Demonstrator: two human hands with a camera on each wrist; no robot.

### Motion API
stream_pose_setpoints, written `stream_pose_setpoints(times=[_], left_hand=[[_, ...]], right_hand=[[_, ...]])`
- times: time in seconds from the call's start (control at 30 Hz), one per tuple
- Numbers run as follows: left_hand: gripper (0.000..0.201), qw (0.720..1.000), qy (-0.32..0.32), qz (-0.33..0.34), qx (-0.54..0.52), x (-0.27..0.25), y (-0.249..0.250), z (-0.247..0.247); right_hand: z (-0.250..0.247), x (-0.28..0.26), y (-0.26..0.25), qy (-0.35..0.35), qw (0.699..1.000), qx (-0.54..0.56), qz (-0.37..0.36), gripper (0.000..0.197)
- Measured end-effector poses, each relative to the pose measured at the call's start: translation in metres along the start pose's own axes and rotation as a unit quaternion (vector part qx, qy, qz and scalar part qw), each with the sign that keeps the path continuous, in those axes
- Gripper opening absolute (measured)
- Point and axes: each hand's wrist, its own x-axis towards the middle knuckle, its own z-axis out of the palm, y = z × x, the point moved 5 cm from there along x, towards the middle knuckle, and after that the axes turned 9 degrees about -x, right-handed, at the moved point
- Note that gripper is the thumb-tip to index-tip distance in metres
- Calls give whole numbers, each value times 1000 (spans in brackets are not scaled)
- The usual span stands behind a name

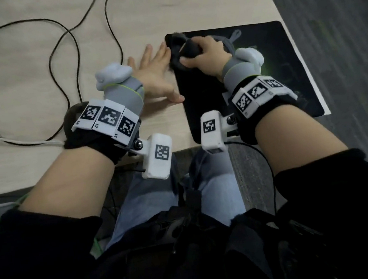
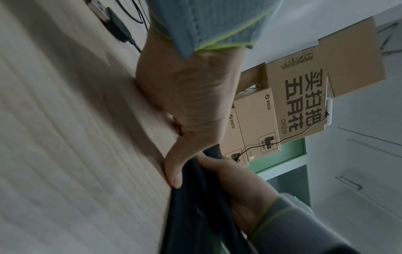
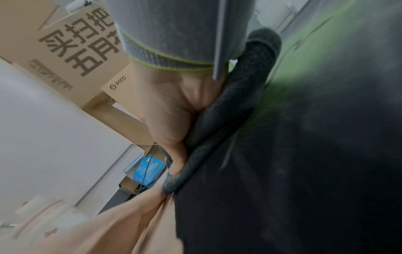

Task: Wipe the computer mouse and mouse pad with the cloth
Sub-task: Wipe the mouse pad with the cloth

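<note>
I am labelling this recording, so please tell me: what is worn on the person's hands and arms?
Both the left hand and right hand wear grey knit cuffs edged in lime green. Behind them sit black wrist straps carrying white blocks with black square-patterned markers. Black sleeves are pushed up the forearms.

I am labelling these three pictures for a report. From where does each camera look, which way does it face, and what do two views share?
Head: looks down from above at the pale wooden desk; both forearms show.
Left wrist: low along the flat left hand, toward stacked brown cardboard boxes.
Right wrist: along the right hand, its grip on the dark grey cloth, over the black mouse pad.
Both wrist views share the boxes.
</note>
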Motion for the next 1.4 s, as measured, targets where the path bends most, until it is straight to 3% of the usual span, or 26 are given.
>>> stream_pose_setpoints(times=[0.1, 0.23, 0.37, 0.5, 0.67, 0.8, 0.93, 1.1, 1.3, 1.4], left_hand=[[117, 1000, 7, -2, -2, 0, -2, -1], [117, 1000, 14, -6, 9, 1, -2, 0], [113, 1000, 16, -10, 22, -1, 0, -2], [115, 999, 28, -27, 11, -3, -4, -4], [106, 998, 24, 22, -45, -11, 7, -3], [89, 998, 10, 10, -61, -13, 14, -3], [74, 997, 25, 11, -66, -10, 16, 0], [55, 998, 36, 32, 51, -3, 13, -1], [57, 997, 44, 9, 57, 0, 14, 4], [58, 998, 54, 2, 34, 1, 16, 5]], right_hand=[[-9, 5, -12, 5, 1000, -6, -7, 41], [-6, 2, -3, 26, 999, -30, -4, 46], [2, -17, -3, -21, 999, -16, -28, 55], [7, -27, 4, -47, 998, -7, -47, 29], [11, -57, 17, -60, 996, 24, -67, 24], [12, -63, 18, -85, 993, 50, -67, 16], [3, -49, 15, -79, 992, 92, -42, 25], [-3, -33, 15, -50, 997, 62, -11, 38], [11, -69, 17, -126, 990, 41, -40, 30], [7, -67, 19, -114, 990, 77, -27, 31]])
